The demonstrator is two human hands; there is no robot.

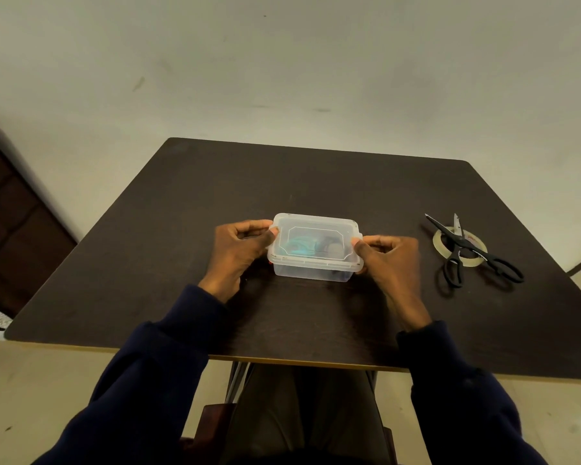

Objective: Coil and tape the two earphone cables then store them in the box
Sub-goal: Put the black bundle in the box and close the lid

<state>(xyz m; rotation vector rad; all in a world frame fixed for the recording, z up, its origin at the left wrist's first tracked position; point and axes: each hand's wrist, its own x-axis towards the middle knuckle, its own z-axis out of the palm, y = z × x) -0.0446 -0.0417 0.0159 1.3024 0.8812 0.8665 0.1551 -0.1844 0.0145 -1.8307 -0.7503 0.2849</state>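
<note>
A clear plastic box (312,272) is being held at the middle of the dark bench (182,229), standing flat on the surface with its lid (316,223) lying on top. The box is being gripped at its two short ends. The left hand (239,251) is being pressed to the left end, with the thumb laid on the lid's left edge and the fingers curled round the end tab. The right hand (391,260) is being clamped on the right end in the same manner, thumb on the lid's right edge and fingers curled beside the tab there. The hands are being held apart, with the box lying directly between them and touching both. Whether the end tabs are snapped down cannot be told. Through the cloudy lid two coils are being shown inside the box: a teal earphone cable (299,249) toward the left and a dark earphone cable (330,246) just beside it on the right; any tape on them is too blurred to be made out. Both wrists are being covered by dark blue sleeves (168,347). Well apart from the right hand, toward the bench's right side, black scissors (467,247) with parted blades are lying across a roll of clear tape (437,243).
</note>
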